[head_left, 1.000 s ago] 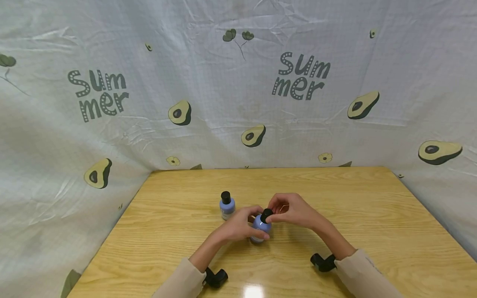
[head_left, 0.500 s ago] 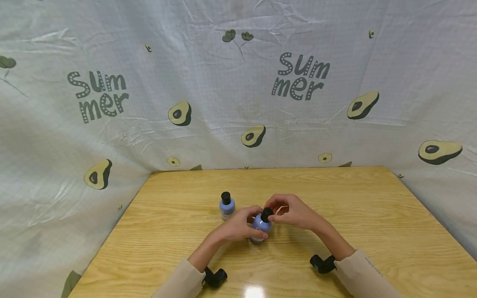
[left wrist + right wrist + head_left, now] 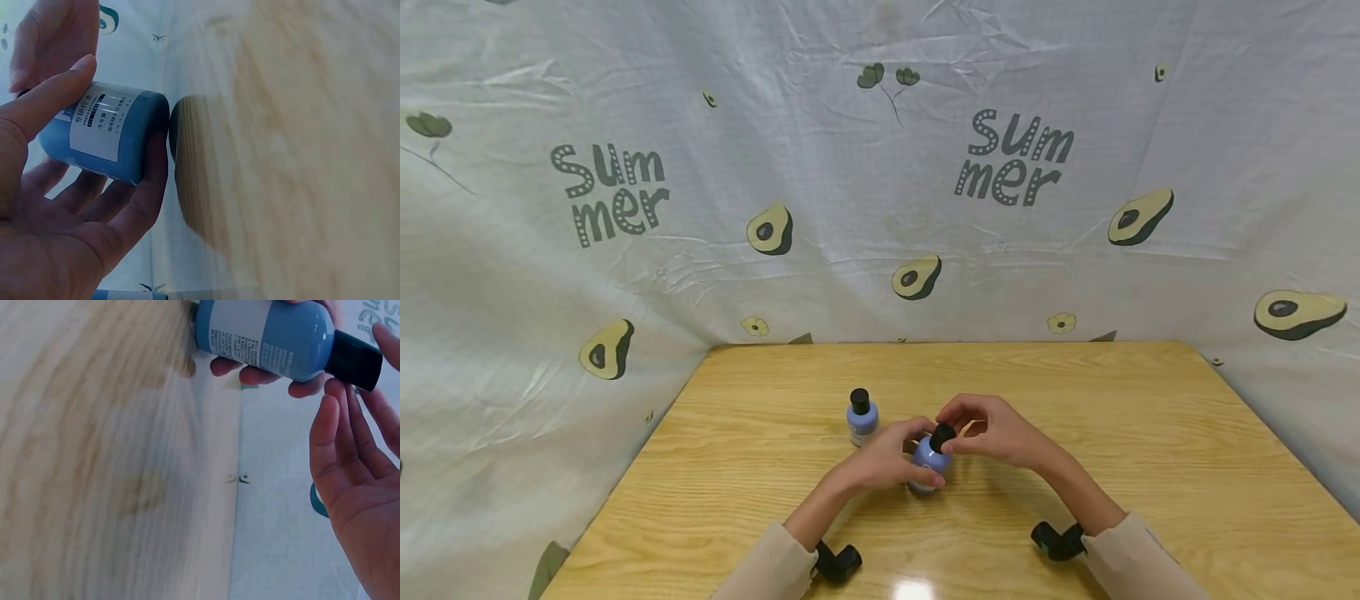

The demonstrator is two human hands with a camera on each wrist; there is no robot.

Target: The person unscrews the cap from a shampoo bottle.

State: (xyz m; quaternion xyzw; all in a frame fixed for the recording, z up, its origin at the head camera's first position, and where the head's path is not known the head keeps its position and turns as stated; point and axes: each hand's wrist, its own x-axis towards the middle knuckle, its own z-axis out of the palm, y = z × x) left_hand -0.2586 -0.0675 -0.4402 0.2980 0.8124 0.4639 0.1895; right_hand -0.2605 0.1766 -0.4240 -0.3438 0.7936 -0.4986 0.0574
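Observation:
My left hand (image 3: 883, 457) grips a blue-violet shampoo bottle (image 3: 931, 457) round its body, thumb on the near side. The bottle leans slightly to the right, its base close over the table. A printed white label (image 3: 100, 125) faces the left wrist camera. At the black cap (image 3: 354, 360), my right hand (image 3: 1000, 435) has its thumb and fingertips around the sides; in the right wrist view the fingers touch its lower side. Just behind my left hand stands a second, similar bottle (image 3: 862, 423), upright with its black cap on.
The wooden table (image 3: 760, 467) reaches back to a white hanging cloth (image 3: 850, 183) printed with avocados and lettering. Black wrist devices (image 3: 838, 564) sit below both forearms, near the beige sleeves.
The right fingers shift a little around the cap while the left hand keeps its grip on the bottle. The head view has moved slightly; the second bottle stays in place.

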